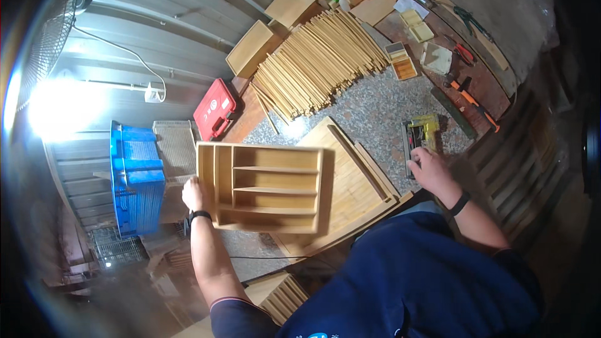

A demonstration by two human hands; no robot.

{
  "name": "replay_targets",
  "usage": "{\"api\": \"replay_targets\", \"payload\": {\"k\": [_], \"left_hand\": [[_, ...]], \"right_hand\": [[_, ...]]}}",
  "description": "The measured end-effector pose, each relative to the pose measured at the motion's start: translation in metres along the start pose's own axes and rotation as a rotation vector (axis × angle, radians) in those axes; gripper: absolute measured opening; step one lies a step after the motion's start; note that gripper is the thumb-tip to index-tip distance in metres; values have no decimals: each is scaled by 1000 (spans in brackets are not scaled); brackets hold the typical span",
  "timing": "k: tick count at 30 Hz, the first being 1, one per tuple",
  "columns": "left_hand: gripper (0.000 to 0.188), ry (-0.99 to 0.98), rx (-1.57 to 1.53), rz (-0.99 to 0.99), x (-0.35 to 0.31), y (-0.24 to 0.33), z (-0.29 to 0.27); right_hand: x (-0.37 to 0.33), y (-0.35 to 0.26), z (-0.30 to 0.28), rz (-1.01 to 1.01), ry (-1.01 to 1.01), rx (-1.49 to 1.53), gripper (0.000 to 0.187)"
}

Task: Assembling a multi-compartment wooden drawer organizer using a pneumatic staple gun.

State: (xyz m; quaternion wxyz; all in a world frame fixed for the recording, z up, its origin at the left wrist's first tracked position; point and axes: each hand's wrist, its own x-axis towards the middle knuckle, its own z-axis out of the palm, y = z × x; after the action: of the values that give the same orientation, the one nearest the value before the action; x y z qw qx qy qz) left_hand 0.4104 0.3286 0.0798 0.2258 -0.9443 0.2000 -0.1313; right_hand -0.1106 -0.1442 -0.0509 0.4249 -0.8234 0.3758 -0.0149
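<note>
The wooden tray (pixel 275 179) is in front of the person, left of centre, with its long axis running roughly left to right. The left hand (pixel 193 194) is the nearer one: its fingers are bent closed on the tray's left wall. The right hand (pixel 433 170), well apart from the tray, is curled around the nail gun (pixel 410 144) at the right side of the table (pixel 369 103); how tightly, one cannot tell. The gun's dark, narrow body lies lengthwise, pointing away from the person.

The tray is smooth, pale wood, boxy, with thin straight dividers making long compartments. It overlaps a flat wooden board (pixel 347 197) with striped grain and throws a shadow on it; whether the two touch is unclear. The table's surface is speckled grey, like polished stone. Beyond the board lie many slender, straight wooden sticks (pixel 319 62), packed side by side, beside a hard red case (pixel 215 108).
</note>
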Motion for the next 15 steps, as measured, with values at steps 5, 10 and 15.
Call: {"api": "replay_targets", "payload": {"k": [5, 10, 15], "left_hand": [[23, -294, -284, -280, -97, 16, 65], [31, -555, -471, -392, -196, 45, 110], [33, -602, -568, -366, -232, 82, 126]], "right_hand": [[2, -7, 38, 9, -287, 55, 28], [6, -45, 80, -99, -439, 95, 26], [10, -41, 103, -188, -451, -3, 24]]}}
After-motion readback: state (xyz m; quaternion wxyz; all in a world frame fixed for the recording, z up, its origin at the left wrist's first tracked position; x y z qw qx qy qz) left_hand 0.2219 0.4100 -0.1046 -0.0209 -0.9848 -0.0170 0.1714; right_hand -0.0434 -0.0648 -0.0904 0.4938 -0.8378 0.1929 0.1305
